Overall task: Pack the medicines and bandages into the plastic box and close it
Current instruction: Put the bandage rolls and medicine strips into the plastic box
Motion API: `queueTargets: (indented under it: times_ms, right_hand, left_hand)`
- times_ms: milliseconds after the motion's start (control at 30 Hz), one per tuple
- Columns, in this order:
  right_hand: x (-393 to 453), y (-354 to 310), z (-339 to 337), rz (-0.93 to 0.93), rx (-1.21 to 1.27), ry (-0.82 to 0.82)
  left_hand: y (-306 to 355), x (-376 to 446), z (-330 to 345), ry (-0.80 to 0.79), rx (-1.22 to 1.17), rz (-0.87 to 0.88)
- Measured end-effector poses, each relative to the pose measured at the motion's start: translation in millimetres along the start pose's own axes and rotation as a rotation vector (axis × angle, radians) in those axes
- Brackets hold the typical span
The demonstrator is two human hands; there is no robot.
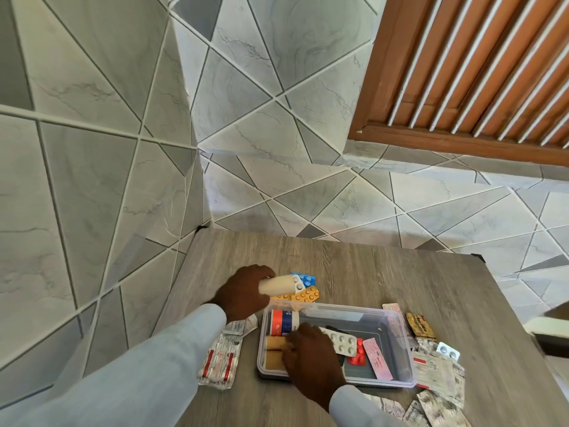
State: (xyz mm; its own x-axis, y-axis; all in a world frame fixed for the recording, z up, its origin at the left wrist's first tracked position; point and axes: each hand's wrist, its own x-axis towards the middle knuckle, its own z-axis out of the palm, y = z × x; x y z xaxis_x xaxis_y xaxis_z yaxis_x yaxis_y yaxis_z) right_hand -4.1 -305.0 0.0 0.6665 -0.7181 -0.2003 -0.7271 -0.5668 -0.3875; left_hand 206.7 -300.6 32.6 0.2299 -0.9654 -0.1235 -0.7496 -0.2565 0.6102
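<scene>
The clear plastic box sits open on the wooden table. Inside lie a white bottle with a red and blue label, tan bandages, a silver blister strip, red pills and a pink strip. My left hand holds a cream bandage roll just behind the box's left corner. My right hand reaches into the box's left half, fingers on the tan bandages. Orange and blue blister packs lie behind the box.
Foil packs with red bands lie left of the box. More foil strips, a yellow sachet and a small blister are scattered to its right and front. Tiled walls stand behind and left of the table; its right edge is near.
</scene>
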Motion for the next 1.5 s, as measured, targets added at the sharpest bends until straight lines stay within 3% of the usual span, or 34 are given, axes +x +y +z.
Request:
queueTargets:
  times_ms: [67, 133, 367, 533, 700, 1100, 1367, 1500]
  right_hand:
    - [-1.9, 8.5, -3.7, 0.058, 0.197, 0.262]
    - [-2.5, 18.7, -8.2, 0.113, 0.326, 0.398]
    - [-6.7, 40.5, -16.8, 0.230, 0.453, 0.216]
    - [-1.3, 47.8, -18.1, 0.406, 0.537, 0.137]
    - [15.3, 41.6, -15.2, 0.506, 0.530, 0.108]
    - [29.5, 33.8, 0.1, 0.453, 0.348, 0.037]
    - [11.7, 26.1, -4.8, 0.445, 0.351, 0.126]
    - [-7.4, 25.0, -7.9, 0.459, 0.400, 0.268]
  left_hand:
    - [13.2, -3.0, 3.5, -0.053, 0.040, 0.059]
    - [30.9, -4.4, 9.8, -0.134, 0.092, 0.131]
    - [64.0, -2.5, 49.5, -0.301, 0.061, 0.208]
    - [66.1, 0.3, 55.2, -0.136, -0.125, 0.072]
    - [40.8, -3.8, 44.5, 0.056, -0.105, 0.005]
    - [-5.5, -27.0, 35.6, 0.117, -0.134, -0.063]
    - [-19.4, -41.2, 20.3, 0.137, -0.211, -0.114]
    - [-34.0, -50.4, 16.7, 0.170, -0.247, -0.150]
